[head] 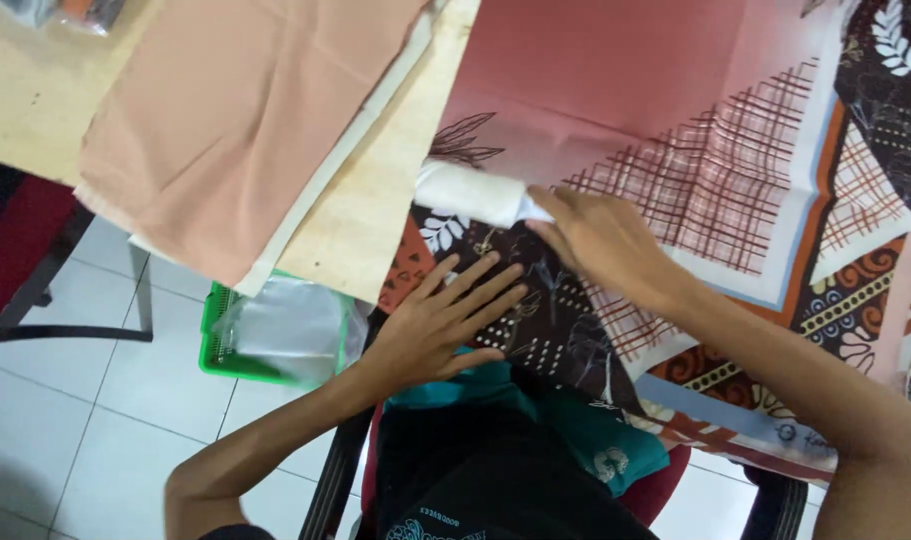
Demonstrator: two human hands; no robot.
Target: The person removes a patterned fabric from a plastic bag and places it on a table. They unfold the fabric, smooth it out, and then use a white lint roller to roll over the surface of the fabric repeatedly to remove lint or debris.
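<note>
Pressing patterned pink-brown scarf point(715, 170) flat: left hand point(445, 320), right hand point(600, 240).

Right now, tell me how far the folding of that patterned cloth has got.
Done: the peach fabric lies folded flat on the table. In hand: left hand presses the patterned cloth while right hand rests at a white roll. Left: most of the cloth is still spread out.
</note>
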